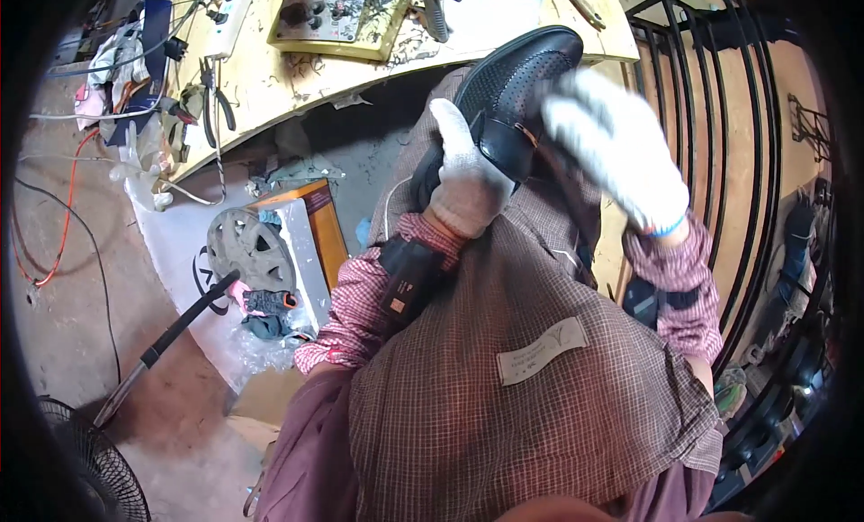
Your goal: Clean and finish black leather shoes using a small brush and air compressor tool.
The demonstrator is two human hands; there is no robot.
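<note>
The gloved left hand (468, 182) grips a black shoe (517, 94) by its heel end, holding it on the person's lap over a checked apron (513, 405), toe pointing toward the wooden bench (270, 81). The gloved right hand (621, 148) is blurred, lying open, fingers spread, against the shoe's right side. A black tool (409, 283) rests beneath the left forearm.

White knit gloves, red-checked sleeves, a blue wristband on the right, a brown-checked apron (540, 405).
</note>
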